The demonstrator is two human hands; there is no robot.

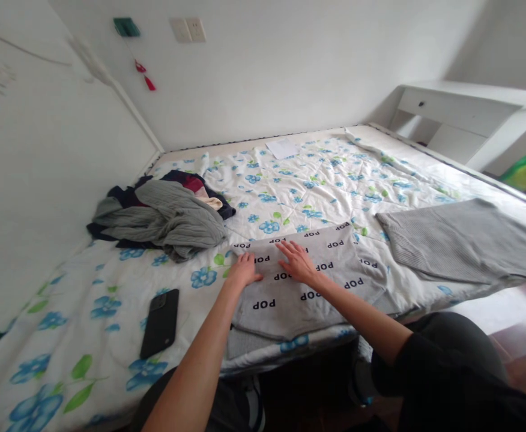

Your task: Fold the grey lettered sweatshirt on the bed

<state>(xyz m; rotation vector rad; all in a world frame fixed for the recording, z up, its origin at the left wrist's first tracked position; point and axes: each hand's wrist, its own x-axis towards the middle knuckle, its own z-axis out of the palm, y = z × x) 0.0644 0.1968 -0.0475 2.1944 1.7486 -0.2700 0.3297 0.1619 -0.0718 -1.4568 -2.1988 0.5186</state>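
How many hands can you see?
2: the left hand on the left part of the gray POP garment, and the right hand nearer its middle.

A gray POP-printed garment (290, 313) lies spread on the bed (299, 198).

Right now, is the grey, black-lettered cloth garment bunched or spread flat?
Spread flat: the garment lies mostly smooth, lettering in rows. Hidden folds: cannot tell.
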